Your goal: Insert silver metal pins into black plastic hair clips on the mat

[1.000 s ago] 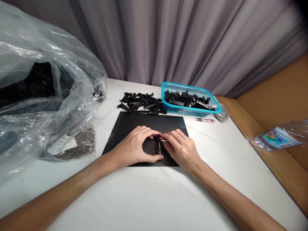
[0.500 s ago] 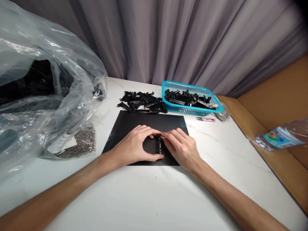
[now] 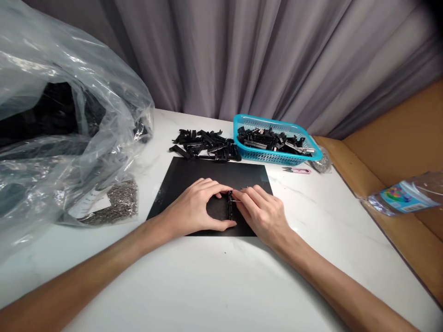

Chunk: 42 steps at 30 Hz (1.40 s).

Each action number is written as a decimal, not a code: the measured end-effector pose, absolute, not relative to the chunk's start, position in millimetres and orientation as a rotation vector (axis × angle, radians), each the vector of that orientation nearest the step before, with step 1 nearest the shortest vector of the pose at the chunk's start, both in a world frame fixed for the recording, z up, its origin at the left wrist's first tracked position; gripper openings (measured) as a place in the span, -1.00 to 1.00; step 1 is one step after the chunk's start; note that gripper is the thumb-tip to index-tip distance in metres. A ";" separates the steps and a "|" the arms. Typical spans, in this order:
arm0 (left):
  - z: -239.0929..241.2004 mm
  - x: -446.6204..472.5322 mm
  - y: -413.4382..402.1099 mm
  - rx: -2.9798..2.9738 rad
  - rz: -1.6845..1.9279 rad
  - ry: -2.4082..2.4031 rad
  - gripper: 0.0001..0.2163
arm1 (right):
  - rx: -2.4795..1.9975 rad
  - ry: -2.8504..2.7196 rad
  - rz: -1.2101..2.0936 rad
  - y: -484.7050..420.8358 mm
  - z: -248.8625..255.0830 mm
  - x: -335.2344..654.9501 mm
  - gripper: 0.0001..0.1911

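Note:
My left hand grips a slim black plastic part by its two ends, between thumb and fingers, above a black mat. Close against the part's right side is my right hand, its fingers pinched together. A thin metallic piece sticks out from under those fingers and reaches the part; its kind is too small to make out. The palm side of my right hand is hidden.
Behind the mat lies a pile of black plastic parts, beside a blue basket of similar parts. Pink-handled snips rest near it. A bag of small metal pieces and a large clear plastic bag stand left; a bottle lies right.
The fingers of my right hand have shifted slightly, and the thin metallic piece now sits a little lower along the black part. My left hand keeps its grip.

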<state>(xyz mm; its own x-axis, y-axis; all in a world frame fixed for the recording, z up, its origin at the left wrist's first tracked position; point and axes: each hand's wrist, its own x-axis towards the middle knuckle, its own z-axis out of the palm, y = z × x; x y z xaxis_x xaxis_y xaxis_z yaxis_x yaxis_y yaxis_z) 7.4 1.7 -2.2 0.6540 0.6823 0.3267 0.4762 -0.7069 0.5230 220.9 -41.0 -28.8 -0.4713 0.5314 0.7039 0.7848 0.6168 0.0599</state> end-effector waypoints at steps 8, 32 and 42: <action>-5.4 7.3 1.7 2.453 0.715 0.911 -0.45 | -1.035 -2.242 -0.616 -46.1 -29.4 216.0 -0.85; -7.1 11.1 2.0 2.389 0.713 0.967 -0.47 | -1.105 -2.094 -0.149 -42.0 -25.1 216.5 -0.81; -12.1 10.0 3.1 2.429 0.767 0.924 -0.45 | -1.252 -1.671 0.134 -27.7 -19.9 230.8 -0.50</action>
